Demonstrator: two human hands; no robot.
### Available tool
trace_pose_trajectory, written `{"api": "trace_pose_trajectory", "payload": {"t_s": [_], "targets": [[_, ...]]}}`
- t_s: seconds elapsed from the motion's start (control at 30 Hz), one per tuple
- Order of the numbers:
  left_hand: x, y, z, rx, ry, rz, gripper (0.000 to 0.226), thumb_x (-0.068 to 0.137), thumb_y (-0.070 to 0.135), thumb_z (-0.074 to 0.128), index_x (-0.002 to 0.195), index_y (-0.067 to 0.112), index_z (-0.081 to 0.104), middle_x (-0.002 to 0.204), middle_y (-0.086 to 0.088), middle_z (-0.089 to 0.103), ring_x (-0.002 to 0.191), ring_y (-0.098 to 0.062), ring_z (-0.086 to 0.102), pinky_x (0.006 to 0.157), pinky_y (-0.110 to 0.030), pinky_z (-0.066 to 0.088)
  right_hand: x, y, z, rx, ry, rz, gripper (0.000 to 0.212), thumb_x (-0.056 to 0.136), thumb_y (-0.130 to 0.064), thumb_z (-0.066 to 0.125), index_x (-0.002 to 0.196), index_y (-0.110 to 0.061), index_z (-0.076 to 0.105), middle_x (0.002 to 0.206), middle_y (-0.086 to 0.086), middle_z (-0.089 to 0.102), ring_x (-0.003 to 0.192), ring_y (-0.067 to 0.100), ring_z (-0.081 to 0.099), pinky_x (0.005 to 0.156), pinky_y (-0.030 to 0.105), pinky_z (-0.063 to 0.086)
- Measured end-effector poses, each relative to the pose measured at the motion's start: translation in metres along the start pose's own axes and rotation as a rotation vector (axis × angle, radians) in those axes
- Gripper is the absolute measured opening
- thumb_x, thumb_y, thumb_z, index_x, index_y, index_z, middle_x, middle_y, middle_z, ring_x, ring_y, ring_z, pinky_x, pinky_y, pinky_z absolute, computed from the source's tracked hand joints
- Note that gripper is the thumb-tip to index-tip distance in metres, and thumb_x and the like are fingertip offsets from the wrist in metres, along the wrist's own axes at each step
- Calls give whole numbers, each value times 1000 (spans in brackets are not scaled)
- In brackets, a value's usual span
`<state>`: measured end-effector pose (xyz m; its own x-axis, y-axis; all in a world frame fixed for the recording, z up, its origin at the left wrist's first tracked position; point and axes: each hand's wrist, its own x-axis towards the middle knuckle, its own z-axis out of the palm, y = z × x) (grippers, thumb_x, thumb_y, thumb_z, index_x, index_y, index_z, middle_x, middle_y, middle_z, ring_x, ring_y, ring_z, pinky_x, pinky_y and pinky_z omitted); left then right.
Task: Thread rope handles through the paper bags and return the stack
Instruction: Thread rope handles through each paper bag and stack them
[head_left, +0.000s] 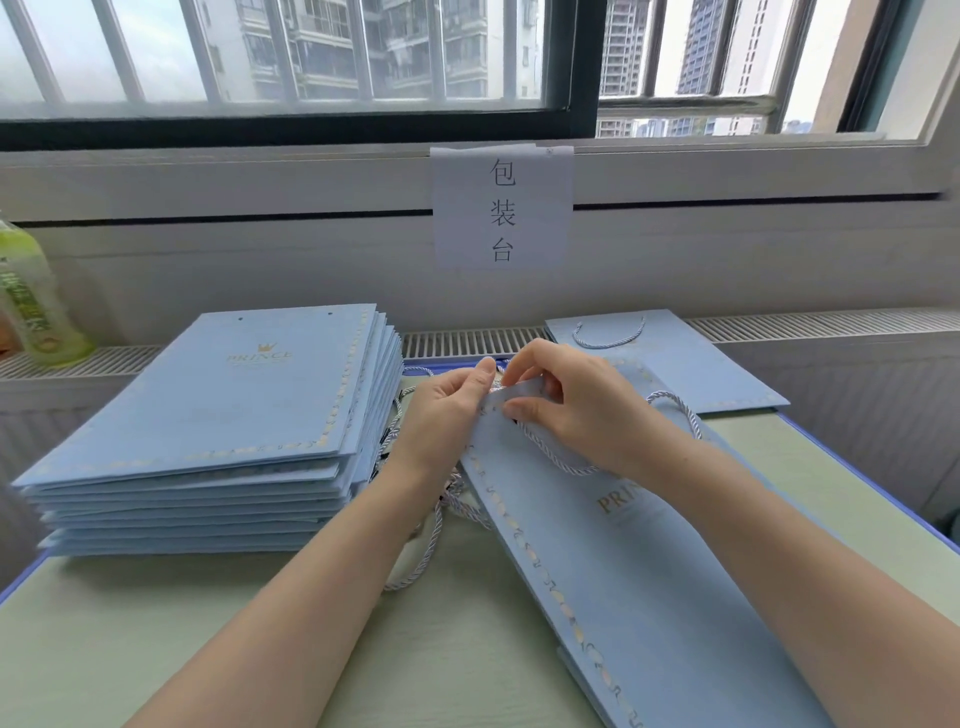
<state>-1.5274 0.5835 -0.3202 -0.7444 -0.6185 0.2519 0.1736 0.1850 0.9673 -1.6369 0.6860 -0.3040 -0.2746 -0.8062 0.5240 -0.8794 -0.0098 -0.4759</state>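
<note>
Threading is the step in hand, I judge: my left hand (451, 410) and right hand (566, 410) both pinch the top edge of the bag (639, 561) lying slantwise on the table (208, 649), its rope handle (558, 462) looped under my right palm. Next I must feed the rope end through the hole, which my fingers hide. Unthreaded stack (223, 431) sits left, loose ropes (426, 551) between, finished bag (670, 358) beyond, bottle (31, 296) far left.

The flat pale-blue paper bags in the stack (218, 415) look matt and smooth, with shiny gold foil borders. The twisted white-and-grey rope handle (550, 457) looks like soft cord, and the pale-green wood-grain tabletop (457, 649) is smooth.
</note>
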Motion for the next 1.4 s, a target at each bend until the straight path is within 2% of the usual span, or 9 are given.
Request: {"api": "trace_pose_trajectory", "payload": {"t_s": [0.17, 0.4, 0.5, 0.6, 0.77, 1.03, 1.13, 1.27, 1.4], "targets": [[-2, 2, 1, -32, -2, -36, 42, 97, 33, 49, 67, 14, 70, 60, -5, 64, 51, -17, 58, 54, -25, 47, 1, 7, -2, 57, -3, 41, 18, 81, -19, 72, 92, -23, 58, 75, -19, 51, 63, -5, 44, 62, 9, 35], [-1, 0, 1, -23, -1, -51, 37, 95, 31, 52, 74, 7, 71, 65, -9, 66, 53, -17, 60, 53, -23, 49, 0, 6, -3, 97, -42, 65, 17, 82, -17, 71, 96, -17, 62, 75, -15, 52, 65, 6, 43, 64, 12, 37], [0, -4, 1, -7, 9, -62, 39, 94, 32, 53, 79, 1, 71, 72, -16, 65, 57, -22, 59, 55, -26, 48, 1, 8, -9, 181, -146, 103, 22, 81, -11, 70, 98, -22, 61, 83, -3, 54, 75, 10, 47, 73, 18, 42], [1, -7, 1, 35, 27, -60, 43, 94, 33, 54, 85, -6, 68, 74, -20, 63, 60, -23, 56, 57, -29, 44, -1, 7, -12, 193, -224, 119, 28, 81, -4, 69, 102, -21, 61, 87, -4, 53, 76, 9, 47, 75, 11, 40], [2, -5, -2, -18, -13, -97, 37, 95, 32, 52, 78, 4, 71, 70, -14, 66, 55, -21, 61, 52, -25, 48, 1, 4, -7, 179, -134, 123, 26, 78, -4, 72, 97, -19, 64, 73, -2, 46, 65, 9, 40, 64, 14, 36], [1, -8, -1, -16, 35, -39, 46, 95, 28, 53, 86, -16, 64, 80, -35, 60, 65, -32, 54, 58, -27, 47, 0, 6, -8, 187, -141, 98, 26, 81, -8, 70, 95, -28, 61, 78, 5, 50, 71, 13, 43, 70, 23, 38], [0, -6, 0, 28, 70, 21, 52, 96, 26, 52, 80, -23, 56, 70, -32, 55, 59, -30, 47, 52, -25, 43, -1, 6, -10, 238, -155, 95, 23, 84, -13, 68, 99, -28, 62, 83, 1, 51, 74, 11, 46, 76, 22, 41], [-2, -2, 0, 69, 124, 81, 55, 95, 27, 53, 72, -22, 51, 62, -23, 49, 55, -26, 40, 55, -33, 33, -3, 5, -9, 193, -165, 83, 32, 83, -19, 70, 112, -27, 57, 111, -2, 48, 90, 7, 49, 84, 14, 42], [-3, -1, 3, 116, 131, 97, 49, 98, 21, 49, 70, -19, 49, 62, -15, 42, 57, -24, 33, 55, -32, 26, -3, 9, -5, 79, -160, 80, 33, 86, -19, 66, 118, -22, 57, 112, -5, 51, 94, 10, 50, 81, 20, 43]]}}
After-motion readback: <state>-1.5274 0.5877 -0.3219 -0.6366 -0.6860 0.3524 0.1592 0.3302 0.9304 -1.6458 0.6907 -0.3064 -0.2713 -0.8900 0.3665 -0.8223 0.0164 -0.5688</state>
